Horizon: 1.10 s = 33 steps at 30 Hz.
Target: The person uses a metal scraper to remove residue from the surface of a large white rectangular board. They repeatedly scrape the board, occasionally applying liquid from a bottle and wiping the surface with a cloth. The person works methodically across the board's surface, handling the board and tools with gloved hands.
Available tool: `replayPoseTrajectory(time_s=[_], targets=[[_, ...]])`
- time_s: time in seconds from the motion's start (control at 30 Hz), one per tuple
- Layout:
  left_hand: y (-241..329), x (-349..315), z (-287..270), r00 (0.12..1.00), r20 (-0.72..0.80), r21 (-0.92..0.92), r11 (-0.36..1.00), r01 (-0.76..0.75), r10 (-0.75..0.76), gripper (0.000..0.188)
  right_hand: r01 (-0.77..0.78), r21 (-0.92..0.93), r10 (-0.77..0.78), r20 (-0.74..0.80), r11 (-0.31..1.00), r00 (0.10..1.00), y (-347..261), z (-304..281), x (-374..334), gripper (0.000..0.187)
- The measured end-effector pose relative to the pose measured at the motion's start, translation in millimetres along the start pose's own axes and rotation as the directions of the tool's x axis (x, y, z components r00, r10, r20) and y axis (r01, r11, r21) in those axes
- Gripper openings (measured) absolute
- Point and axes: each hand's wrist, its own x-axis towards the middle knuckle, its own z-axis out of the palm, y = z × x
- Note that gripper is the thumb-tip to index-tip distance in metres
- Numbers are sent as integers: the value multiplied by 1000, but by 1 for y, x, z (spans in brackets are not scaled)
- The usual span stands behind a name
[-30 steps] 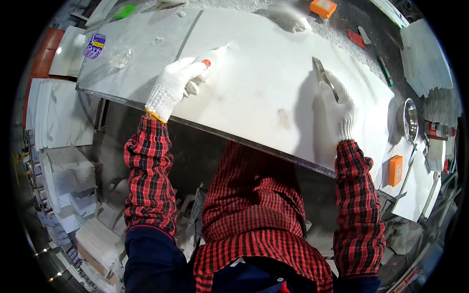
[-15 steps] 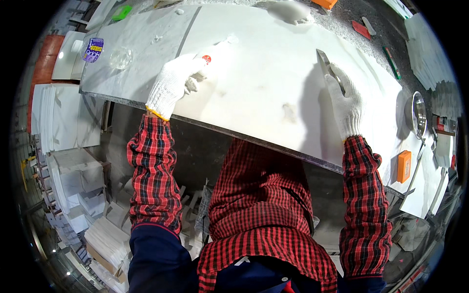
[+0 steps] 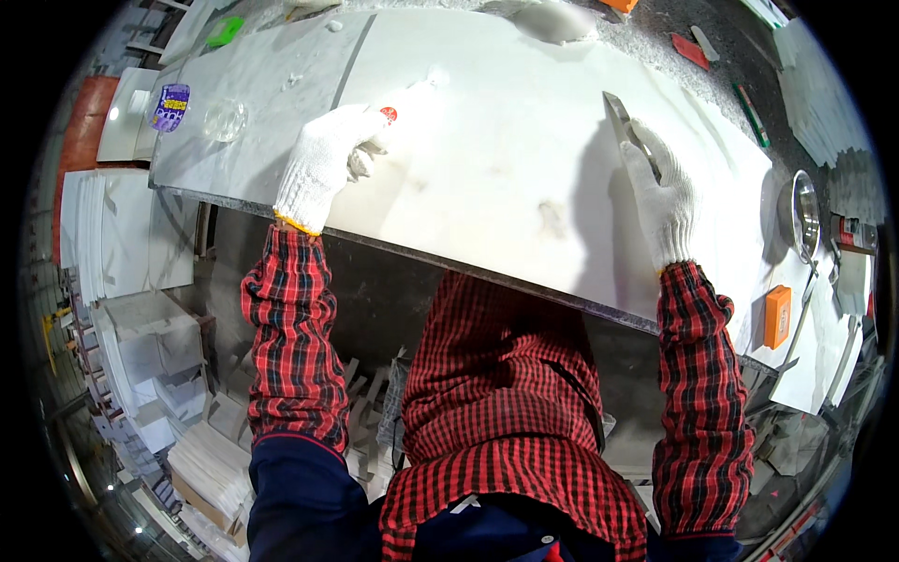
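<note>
My left hand (image 3: 328,150), in a white knit glove, is closed at the left of the white stone slab (image 3: 487,206). It holds a white bottle-like thing with a red round mark (image 3: 389,115); its far end blends into the pale stone. My right hand (image 3: 667,192), also gloved, grips a scraper (image 3: 616,114) with a flat metal blade. The blade points away from me, above the slab's right part, and casts a shadow on the stone. Whether it touches the slab I cannot tell. Glove fingers hide most of its handle.
Left on the worktop are a clear round container (image 3: 226,121) and a purple package (image 3: 169,108). A metal bowl (image 3: 803,215) and an orange box (image 3: 776,317) stand at the right. White powder (image 3: 557,23) lies at the far edge. Stacked stone pieces (image 3: 112,229) are at my left.
The view has shifted slightly. Both hands keep nearly the same place over the slab, with the same things in them.
</note>
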Motion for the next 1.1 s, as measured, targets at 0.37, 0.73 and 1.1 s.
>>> replayPoseTrajectory(time_s=[0.37,0.73,1.1], targets=[[4,-2,-1,977,2,184,960,-212,215,27,18,-22,-18,1,1000,1000,2,0,-1,42],[5,4,-14,976,42,242,945,-219,216,40,-1,15,1,2,1000,1000,1,-1,-2,41],[14,7,-4,999,-38,95,995,-26,30,40,3,10,-3,8,1000,1000,1,-1,-1,39]])
